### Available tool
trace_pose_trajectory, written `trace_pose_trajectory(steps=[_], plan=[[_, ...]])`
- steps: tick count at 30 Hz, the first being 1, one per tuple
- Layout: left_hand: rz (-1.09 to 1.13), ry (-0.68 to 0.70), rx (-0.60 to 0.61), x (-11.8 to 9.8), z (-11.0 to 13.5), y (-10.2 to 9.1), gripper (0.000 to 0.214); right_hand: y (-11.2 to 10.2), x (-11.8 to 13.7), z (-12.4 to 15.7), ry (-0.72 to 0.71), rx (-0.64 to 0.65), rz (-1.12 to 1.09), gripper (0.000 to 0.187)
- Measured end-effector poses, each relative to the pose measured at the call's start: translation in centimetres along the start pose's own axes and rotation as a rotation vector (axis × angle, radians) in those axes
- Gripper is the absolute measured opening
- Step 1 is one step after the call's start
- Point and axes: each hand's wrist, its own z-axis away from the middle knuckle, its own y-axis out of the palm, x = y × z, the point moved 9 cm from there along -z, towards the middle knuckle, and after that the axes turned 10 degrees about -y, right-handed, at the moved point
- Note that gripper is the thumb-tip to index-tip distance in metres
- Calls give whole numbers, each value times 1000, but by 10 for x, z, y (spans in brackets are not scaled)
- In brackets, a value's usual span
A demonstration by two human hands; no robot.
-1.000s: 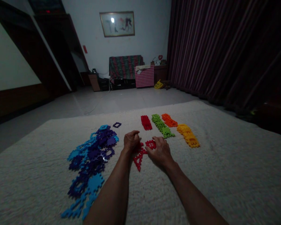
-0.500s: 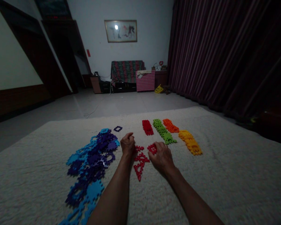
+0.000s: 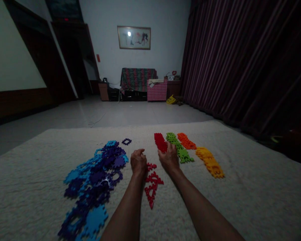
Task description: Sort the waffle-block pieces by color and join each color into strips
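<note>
My right hand point(image 3: 169, 158) is at the near end of a row of overlapping red interlocking tiles point(image 3: 160, 140). Its fingers are closed on a red tile there, partly covered by the hand. My left hand point(image 3: 138, 162) rests on the blanket with its fingers curled in; whatever they may hold is hidden. Just right of it lie several loose red toothed pieces point(image 3: 154, 179), some triangular, reaching toward me between my forearms. A row of green tiles point(image 3: 177, 144) runs close beside my right hand.
On the left spreads a heap of blue and purple gear-shaped tiles point(image 3: 97, 177), with a single purple frame tile point(image 3: 126, 141) beyond it. Orange tiles point(image 3: 186, 140) and yellow tiles point(image 3: 210, 162) lie in rows to the right. Everything rests on a pale blanket point(image 3: 245, 187).
My right hand has carried the red tile away from me to the near end of the red row. My left hand has stayed nearly in place. The view has shifted slightly.
</note>
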Motion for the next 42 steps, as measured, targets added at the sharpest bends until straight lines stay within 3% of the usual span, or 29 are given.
trace_pose_trajectory(steps=[4, 12, 19, 24, 30, 35, 42], plan=[[-1, -6, 2, -1, 1, -1, 41, 2, 0, -3, -49, -38, 55, 51], [6, -9, 22, -2, 3, -1, 41, 9, -6, -7, 2, 3, 98, 50], [87, -56, 27, 3, 0, -3, 42, 2, -3, -4, 34, -28, 70, 49], [258, -117, 19, 14, -7, -1, 41, -5, -2, 9, -35, -25, -104, 35], [494, -169, 42, 27, -10, 0, 43, -16, 20, 46, -144, 112, -285, 21], [314, -57, 154, 18, 12, -10, 37, -30, 38, 73, -153, 142, -353, 19], [57, 167, 125, 1, 67, -29, 37, -31, 56, 89, -215, 245, -179, 17]])
